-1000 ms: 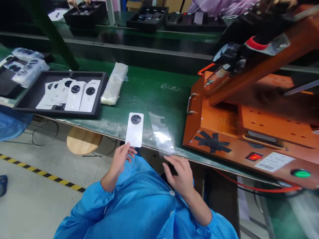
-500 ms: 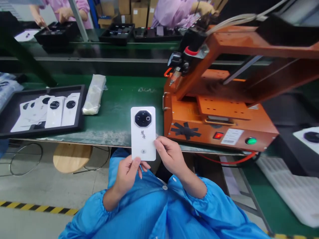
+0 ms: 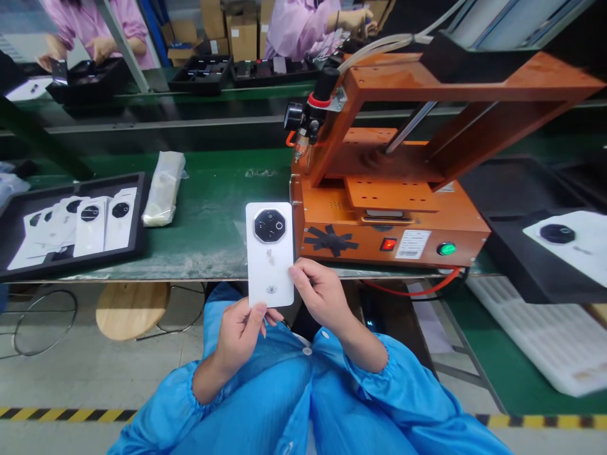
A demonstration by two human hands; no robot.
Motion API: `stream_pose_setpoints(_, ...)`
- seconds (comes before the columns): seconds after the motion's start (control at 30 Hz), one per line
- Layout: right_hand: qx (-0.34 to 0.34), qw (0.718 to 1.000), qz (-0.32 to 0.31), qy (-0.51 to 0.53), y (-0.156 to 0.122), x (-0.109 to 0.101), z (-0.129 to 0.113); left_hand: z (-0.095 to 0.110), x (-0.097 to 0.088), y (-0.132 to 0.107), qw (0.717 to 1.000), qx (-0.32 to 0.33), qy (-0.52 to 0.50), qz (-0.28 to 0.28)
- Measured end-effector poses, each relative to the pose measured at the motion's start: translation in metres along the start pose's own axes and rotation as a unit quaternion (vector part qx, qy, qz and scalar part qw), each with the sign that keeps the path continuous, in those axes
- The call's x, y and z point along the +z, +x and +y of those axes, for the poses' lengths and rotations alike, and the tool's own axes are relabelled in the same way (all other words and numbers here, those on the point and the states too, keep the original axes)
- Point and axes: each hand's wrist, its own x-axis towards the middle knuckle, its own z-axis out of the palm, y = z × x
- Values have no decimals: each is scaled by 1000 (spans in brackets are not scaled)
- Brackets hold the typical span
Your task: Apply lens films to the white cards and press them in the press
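Observation:
A white phone back cover (image 3: 270,268) with a black octagonal camera area at its top faces up in front of me. It is held just over the front edge of the green bench. My left hand (image 3: 243,325) pinches its lower left corner, thumb on top and fingers beneath. At the cover's right edge, my right hand (image 3: 320,292) grips with thumb and bent fingers; the fingertips behind it are hidden. Small dark markings show below the camera area and near the bottom.
An orange press machine (image 3: 379,234) stands right of the cover. On the left lie a black tray (image 3: 140,218) of similar white covers and a wrapped bundle (image 3: 164,189). Another black tray (image 3: 497,265) and a white slotted tray (image 3: 545,341) are at right. Two people in pink work across the bench.
My view has turned to the right, so the bench and press appear shifted left. The cover stays in both hands, tilted slightly differently. At the far left, a person has lifted a dark piece.

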Motion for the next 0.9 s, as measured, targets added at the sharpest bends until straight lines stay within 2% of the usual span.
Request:
stream_pose_setpoints(0.13,-4,1000,-5,8,-1,1,2,0,-3,-2,1000,2,25,8)
stream_pose_setpoints(0.23,4,1000,-23,16,-2,6,10,-9,-8,-5,1000,-19,12,4)
stream_pose_setpoints(0.47,99,992,-39,73,-25,7,37,-31,-11,-13,994,-100,-32,0)
stream_pose_setpoints(0.67,46,996,-39,64,-52,3,41,-44,-4,-10,993,-116,-18,-18)
stream_pose_setpoints(0.9,0,1000,-21,6,-58,3,51,-46,-6,1,988,-123,64,-66)
